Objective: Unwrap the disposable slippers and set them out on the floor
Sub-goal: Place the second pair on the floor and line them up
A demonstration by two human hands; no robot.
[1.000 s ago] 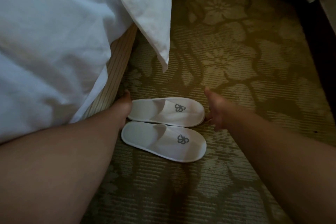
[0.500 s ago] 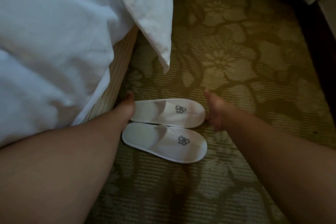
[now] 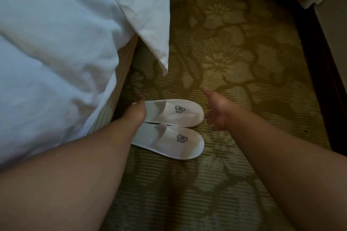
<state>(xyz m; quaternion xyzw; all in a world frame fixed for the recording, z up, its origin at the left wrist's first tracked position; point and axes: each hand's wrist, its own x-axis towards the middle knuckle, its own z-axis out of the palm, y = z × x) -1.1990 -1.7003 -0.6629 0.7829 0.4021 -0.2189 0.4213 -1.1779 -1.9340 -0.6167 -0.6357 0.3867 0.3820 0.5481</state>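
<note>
Left hand (image 3: 136,111) at slippers' (image 3: 174,117) heels, right hand (image 3: 216,113) seemingly slack beside toes

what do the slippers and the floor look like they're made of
The far slipper and near slipper: probably thin white fabric, matte, soft-edged, with a grey printed logo; weave too blurred to tell. The carpet: matte olive-gold pile, ribbed lines, floral pattern.

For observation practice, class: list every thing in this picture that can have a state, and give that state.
Far slipper: unwrapped, flat on carpet, logo up.
Near slipper: unwrapped, flat on carpet, logo up.
Left hand: at far slipper's heel, grip hidden.
Right hand: open, by far slipper's toe.
Duvet: rumpled, one corner hanging down.
</note>
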